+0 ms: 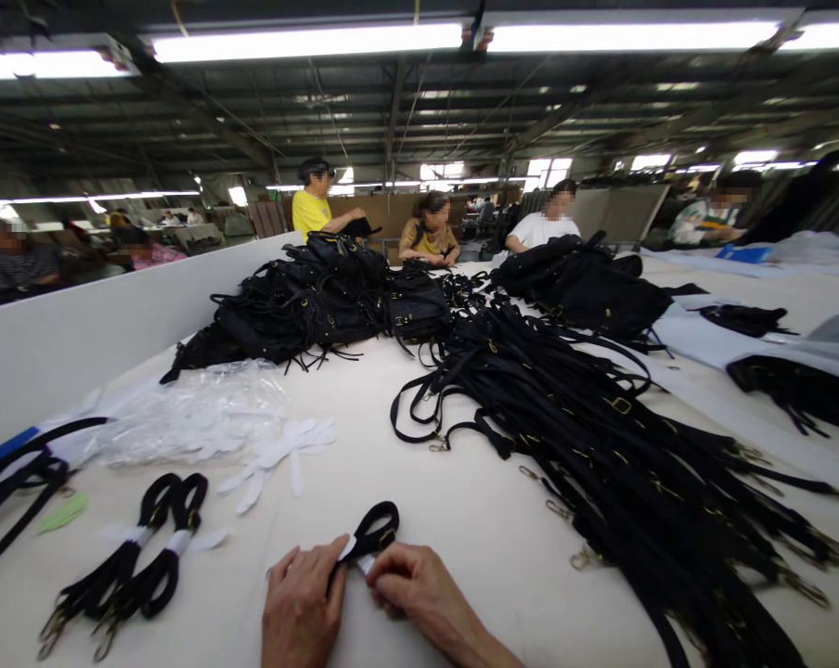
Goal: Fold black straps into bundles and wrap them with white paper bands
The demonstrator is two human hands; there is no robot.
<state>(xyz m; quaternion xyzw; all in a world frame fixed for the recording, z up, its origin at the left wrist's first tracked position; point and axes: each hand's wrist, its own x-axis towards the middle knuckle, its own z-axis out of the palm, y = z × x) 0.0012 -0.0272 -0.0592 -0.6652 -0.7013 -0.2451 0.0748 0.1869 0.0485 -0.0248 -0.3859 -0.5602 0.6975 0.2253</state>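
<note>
A black bag strap (376,524), folded into a loop with a metal buckle, lies on the table in front of me. My left hand (306,594) presses over its lower part, fingers together on it. A white wrapping strip (365,562) goes around the strap between my hands. My right hand (419,580) pinches at the strip's end, thumb against fingers. To the left, two folded black straps (156,543) lie side by side, each banded with white and showing metal clips at the near end.
A long heap of black straps (600,445) with metal clips covers the right side. Loose white strips (287,455) lie by a clear plastic bag (197,408). Black bags (322,301) are piled farther back, along a white partition (113,288). Several people work beyond the table.
</note>
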